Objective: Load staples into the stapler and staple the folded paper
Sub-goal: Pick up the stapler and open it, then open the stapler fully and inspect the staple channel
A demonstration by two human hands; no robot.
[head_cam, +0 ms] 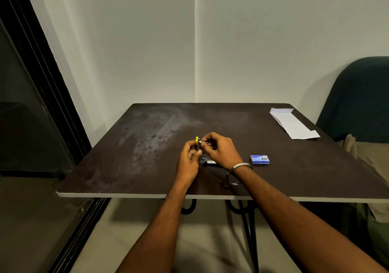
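Note:
Both hands meet over the middle of the dark table (147,146). My left hand (189,159) grips a small stapler (197,141) with a yellow part sticking up above the fingers. My right hand (221,148) pinches at the stapler's top from the right; whether it holds staples is too small to tell. A small dark and silver piece (207,161) lies on the table just below the hands. The blue staple box (260,159) lies shut to the right of my right wrist. The folded white paper (292,123) rests at the far right corner.
A metal bangle (240,167) circles my right wrist. A dark blue chair (357,100) stands beyond the table's right side. A dark glass door frame (42,83) runs along the left. The table's near edge (126,195) is white.

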